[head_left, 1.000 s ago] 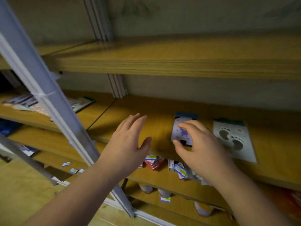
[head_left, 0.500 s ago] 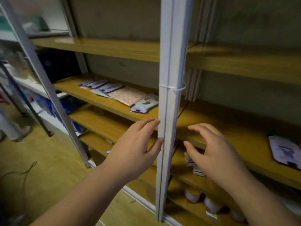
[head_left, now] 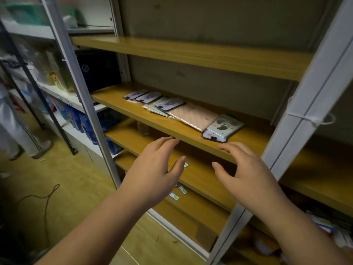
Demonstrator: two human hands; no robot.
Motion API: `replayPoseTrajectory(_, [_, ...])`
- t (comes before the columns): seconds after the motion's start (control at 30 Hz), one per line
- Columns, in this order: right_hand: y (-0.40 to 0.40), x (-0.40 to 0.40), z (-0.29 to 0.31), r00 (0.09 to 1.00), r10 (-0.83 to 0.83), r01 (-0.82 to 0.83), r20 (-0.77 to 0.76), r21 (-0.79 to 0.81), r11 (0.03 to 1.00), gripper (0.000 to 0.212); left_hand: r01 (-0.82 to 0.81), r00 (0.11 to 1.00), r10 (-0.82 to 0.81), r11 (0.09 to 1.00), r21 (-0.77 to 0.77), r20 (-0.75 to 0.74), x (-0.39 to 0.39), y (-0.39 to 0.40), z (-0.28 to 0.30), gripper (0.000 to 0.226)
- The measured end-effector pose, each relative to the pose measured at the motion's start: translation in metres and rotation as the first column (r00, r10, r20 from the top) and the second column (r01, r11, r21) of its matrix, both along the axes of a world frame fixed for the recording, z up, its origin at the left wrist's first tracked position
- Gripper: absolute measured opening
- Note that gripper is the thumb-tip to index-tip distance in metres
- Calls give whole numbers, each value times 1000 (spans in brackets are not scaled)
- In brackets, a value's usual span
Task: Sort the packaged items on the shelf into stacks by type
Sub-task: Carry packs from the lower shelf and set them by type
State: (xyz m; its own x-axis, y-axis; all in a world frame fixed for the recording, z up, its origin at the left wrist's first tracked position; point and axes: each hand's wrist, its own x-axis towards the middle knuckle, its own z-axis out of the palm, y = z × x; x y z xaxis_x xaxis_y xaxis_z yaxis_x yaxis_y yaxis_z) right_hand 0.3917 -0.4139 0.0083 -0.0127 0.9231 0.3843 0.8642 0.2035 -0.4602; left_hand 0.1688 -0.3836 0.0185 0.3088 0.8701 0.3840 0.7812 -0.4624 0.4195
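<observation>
- Reaching in, mid-sort: left hand (head_left: 152,175) and right hand (head_left: 246,175) both released, fingers spread, grasping nothing, poised at the front edge of the wooden shelf (head_left: 191,129).
- Packaged items loose in a ragged row on that shelf: purple-printed packets (head_left: 142,95) at the far left, a pink quilted pack (head_left: 193,115) in the middle, a footprint-patterned packet (head_left: 225,126) nearest the right hand, atop what looks like another purple packet, though blurred.
- No tidy stacks yet; gathering stage, by the look of it.
- Next move likely: pinch the near footprint packet by its thin edge, lift clear, start a pile of its kind.
- Compared with half a second ago: view swung left, white upright (head_left: 313,104) now off to the right, hands closer to the packets.
</observation>
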Motion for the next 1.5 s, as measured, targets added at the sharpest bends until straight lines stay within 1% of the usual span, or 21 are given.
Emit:
replayPoseTrajectory(0.1, [25,-3,-7,1000,-12,11,-3,-11,1000,47,18,1000,-18,1000,-7,-2,1,30,-6,58])
replayPoseTrajectory(0.33, [107,0,-14,993,-108,110,-45,47,993,42,44,996,-46,999,-20,-78,14,122,-13,58])
replayPoseTrajectory(0.5, [159,1,-9,985,-152,153,-86,10,988,41,58,991,-65,996,-67,-120,21,184,-10,59])
replayPoseTrajectory(0.63, [181,5,-12,973,-221,220,-70,-23,975,41,-10,989,-4,995,-98,-145,38,225,-15,64])
replayPoseTrajectory(0.73, [189,7,-16,960,-276,275,-53,-27,961,40,-29,959,-10,991,-134,-283,59,257,-22,83])
replayPoseTrajectory(0.8, [195,7,-19,951,-308,306,-27,-45,951,41,-14,912,-44,990,-139,-407,73,278,-29,96])
replayPoseTrajectory(0.87, [199,5,-20,934,-356,354,-17,-63,933,44,5,844,-66,993,-117,-532,83,291,-37,106])
replayPoseTrajectory(0.9, [200,4,-20,924,-381,379,-14,-71,923,45,15,821,-64,996,-92,-567,86,294,-42,108])
replayPoseTrajectory(0.93, [201,3,-19,915,-404,402,-10,-77,912,46,24,816,-54,998,-60,-575,87,297,-46,108])
replayPoseTrajectory(1.03, [206,1,-19,886,-464,463,6,-90,882,45,74,847,-59,997,7,-528,86,308,-51,104])
replayPoseTrajectory(1.13, [213,-2,-20,857,-516,515,13,-76,854,42,121,865,-152,988,-96,-478,84,323,-48,102])
replayPoseTrajectory(1.2, [216,-7,-21,836,-549,548,-7,-64,834,42,155,893,-219,970,-190,-392,81,333,-43,105])
replayPoseTrajectory(1.27, [216,-11,-24,814,-580,577,-25,-65,814,42,196,941,-261,939,-284,-215,76,343,-36,104])
replayPoseTrajectory(1.3, [216,-13,-27,804,-594,591,-30,-63,804,42,236,952,-283,922,-307,-119,73,347,-33,96])
replayPoseTrajectory(1.37, [214,-14,-31,773,-634,631,-29,-62,773,42,353,934,-354,889,-290,51,67,356,-29,64])
replayPoseTrajectory(1.4, [212,-14,-32,747,-664,661,-24,-81,746,43,398,917,-366,868,-295,161,62,360,-28,48])
replayPoseTrajectory(1.43, [210,-12,-35,714,-700,694,-13,-120,710,46,432,895,-352,839,-331,273,57,362,-28,37])
replayPoseTrajectory(1.5, [207,-6,-40,644,-762,752,63,-234,616,52,470,858,-286,770,-432,426,47,365,-28,34])
